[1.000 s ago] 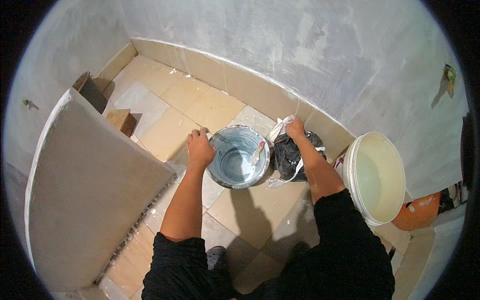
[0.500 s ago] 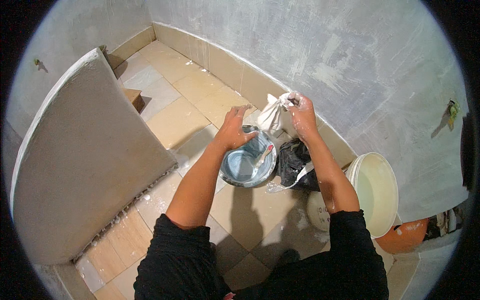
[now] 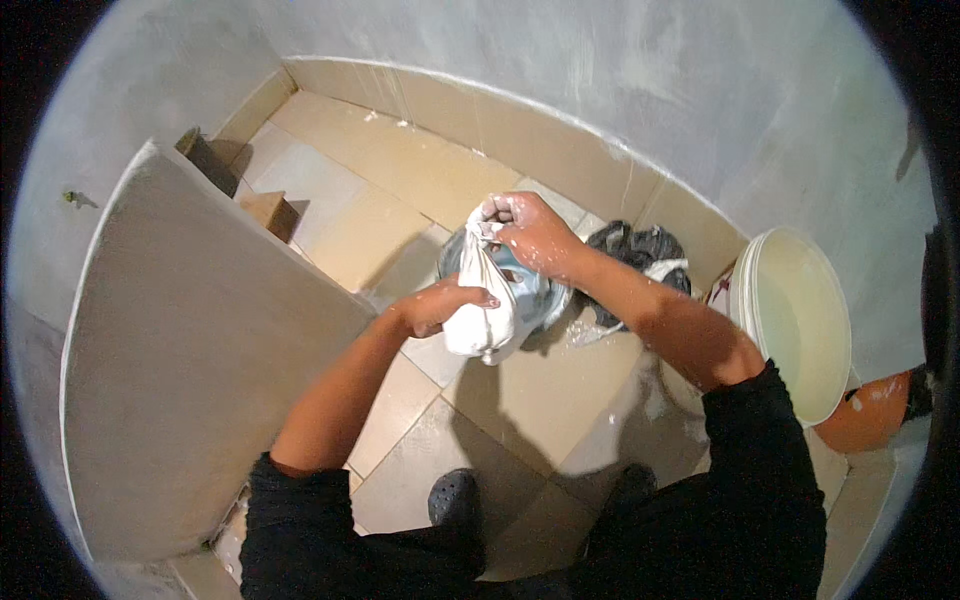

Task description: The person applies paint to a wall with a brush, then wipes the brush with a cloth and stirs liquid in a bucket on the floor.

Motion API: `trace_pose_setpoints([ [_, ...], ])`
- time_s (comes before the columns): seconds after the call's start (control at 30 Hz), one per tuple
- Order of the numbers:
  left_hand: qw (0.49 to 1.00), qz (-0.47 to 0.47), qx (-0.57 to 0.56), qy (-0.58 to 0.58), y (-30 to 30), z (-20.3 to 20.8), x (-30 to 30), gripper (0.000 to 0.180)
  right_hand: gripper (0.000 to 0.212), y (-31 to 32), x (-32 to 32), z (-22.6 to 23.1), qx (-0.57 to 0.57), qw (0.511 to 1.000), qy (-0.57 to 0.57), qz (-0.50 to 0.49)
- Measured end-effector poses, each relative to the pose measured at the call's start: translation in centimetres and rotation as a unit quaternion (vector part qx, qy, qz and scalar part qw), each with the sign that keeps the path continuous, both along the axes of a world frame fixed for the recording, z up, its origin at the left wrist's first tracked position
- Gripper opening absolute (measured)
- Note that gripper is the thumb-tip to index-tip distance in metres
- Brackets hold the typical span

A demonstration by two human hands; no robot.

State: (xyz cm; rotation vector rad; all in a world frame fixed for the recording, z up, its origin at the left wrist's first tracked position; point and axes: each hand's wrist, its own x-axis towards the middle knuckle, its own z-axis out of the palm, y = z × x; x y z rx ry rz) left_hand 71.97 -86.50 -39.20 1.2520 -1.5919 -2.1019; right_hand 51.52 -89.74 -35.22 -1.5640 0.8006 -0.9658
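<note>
A plump white bag [image 3: 480, 325] hangs tilted in front of me, its gathered neck up and its rounded bottom down. The fingers of my right hand [image 3: 535, 235] pinch the bag at the neck; white smears mark the skin. My left hand [image 3: 440, 304] is wrapped round the bag's side, thumb across the front and the other fingers hidden behind. Directly beneath sits a basin [image 3: 450, 258] with a bluish inside, largely covered by the bag and my hands.
A crumpled black plastic bag [image 3: 645, 245] lies right of the basin by the wall. Farther right stand a pale bucket [image 3: 835, 290] and an orange rounded object [image 3: 865, 415]. A low curved partition [image 3: 200, 380] rises at left, with a brown block [image 3: 268, 212] beyond it.
The white bag has come left and nearer to me, over the basin. My left hand, open above the basin before, now grips its side. The view has shifted slightly.
</note>
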Motion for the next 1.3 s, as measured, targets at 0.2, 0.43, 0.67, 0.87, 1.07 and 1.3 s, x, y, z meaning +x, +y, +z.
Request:
trace_pose_setpoints([
  [0.2, 0.992, -0.034, 0.100, -0.064, 0.6, -0.9, 2.8, 0.043, 0.011, 1.1, -0.9, -1.2, -0.095, 0.987, 0.119, 0.055],
  [0.43, 0.980, -0.028, 0.192, -0.047, 1.9, -3.6, 6.2, 0.048, 0.015, -1.7, -1.0, -2.5, -0.046, 0.993, 0.108, 0.021],
  [0.67, 0.976, 0.082, 0.198, -0.041, 1.5, -5.2, 8.6, 0.041, 0.029, -0.3, -1.2, -7.1, 0.142, 0.946, 0.232, 0.177],
  [0.87, 0.973, 0.175, 0.151, 0.027, 1.8, -2.9, 4.4, 0.028, 0.059, 5.1, 1.7, -9.8, 0.316, 0.908, 0.097, 0.257],
  [1.07, 0.950, 0.251, 0.137, 0.124, 2.1, -3.1, -1.2, 0.034, 0.055, 6.5, 3.3, -8.8, 0.327, 0.939, -0.092, 0.044],
  [1.3, 0.931, 0.244, 0.142, 0.230, 3.4, -0.7, -6.4, 0.053, 0.034, 4.7, -1.4, -9.2, 0.338, 0.933, -0.112, -0.042],
])
